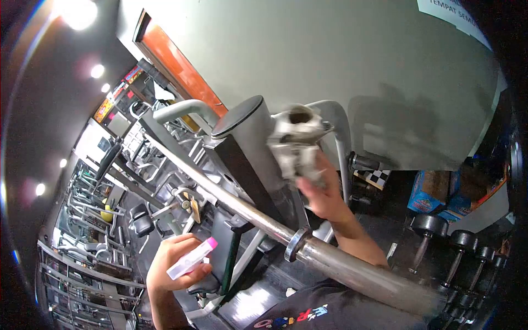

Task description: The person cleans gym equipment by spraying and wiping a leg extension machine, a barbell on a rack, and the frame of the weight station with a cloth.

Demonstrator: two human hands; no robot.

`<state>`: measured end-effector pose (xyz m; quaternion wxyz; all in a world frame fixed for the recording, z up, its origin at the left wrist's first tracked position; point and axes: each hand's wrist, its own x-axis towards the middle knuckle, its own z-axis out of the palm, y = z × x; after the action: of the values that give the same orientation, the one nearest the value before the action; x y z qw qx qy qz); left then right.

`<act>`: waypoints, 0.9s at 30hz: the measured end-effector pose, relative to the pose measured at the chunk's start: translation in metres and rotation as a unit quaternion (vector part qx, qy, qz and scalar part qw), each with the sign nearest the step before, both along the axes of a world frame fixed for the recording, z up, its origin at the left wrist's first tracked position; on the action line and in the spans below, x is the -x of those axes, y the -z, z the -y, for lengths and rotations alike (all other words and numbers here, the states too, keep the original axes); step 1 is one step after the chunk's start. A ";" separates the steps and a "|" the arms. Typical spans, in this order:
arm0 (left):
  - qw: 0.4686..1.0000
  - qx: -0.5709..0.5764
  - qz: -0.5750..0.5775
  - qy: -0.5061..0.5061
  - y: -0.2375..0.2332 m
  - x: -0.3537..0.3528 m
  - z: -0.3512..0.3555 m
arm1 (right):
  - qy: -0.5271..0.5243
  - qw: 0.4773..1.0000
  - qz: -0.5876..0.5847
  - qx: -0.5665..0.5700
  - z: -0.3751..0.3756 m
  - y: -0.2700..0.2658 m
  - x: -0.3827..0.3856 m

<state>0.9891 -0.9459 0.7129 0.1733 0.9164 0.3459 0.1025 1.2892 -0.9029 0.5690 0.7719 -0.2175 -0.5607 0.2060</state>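
My left hand (175,264), at the lower left, is closed around a small white bottle (188,263) with a pink cap that points up and right. Its label cannot be read. Raised in front of the grey machine post, my right hand (325,193) grips a pale grey-white piece (298,135) with a dark round opening at its top. Motion blur hides its exact kind. Between me and the post a metal barbell (220,193) slants across the view, its thick sleeve (357,269) nearest to me. Both hands are apart from the bar.
Behind the bar stands a grey cylindrical post (250,137) with bent tubes beside it. Several dumbbells (429,225) are racked at the lower right, near blue boxes (429,192). Gym machines and a padded bench (223,247) are on the left. A grey wall (352,55) rises behind.
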 end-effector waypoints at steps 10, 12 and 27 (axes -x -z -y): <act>0.998 0.006 0.058 0.013 0.016 0.006 -0.008 | 0.318 0.749 0.531 -0.238 -0.030 -0.059 0.047; 0.996 0.026 0.086 -0.004 0.021 0.006 -0.008 | 0.275 0.752 0.546 -0.246 -0.017 -0.053 0.038; 0.972 0.084 0.217 -0.033 0.083 0.043 0.006 | 0.335 0.896 0.292 -0.015 -0.053 0.092 0.059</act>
<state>0.9462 -0.9519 0.6303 0.3170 0.8426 0.3373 0.2753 1.2303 -0.8496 0.4772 0.6000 -0.4310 -0.6581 -0.1458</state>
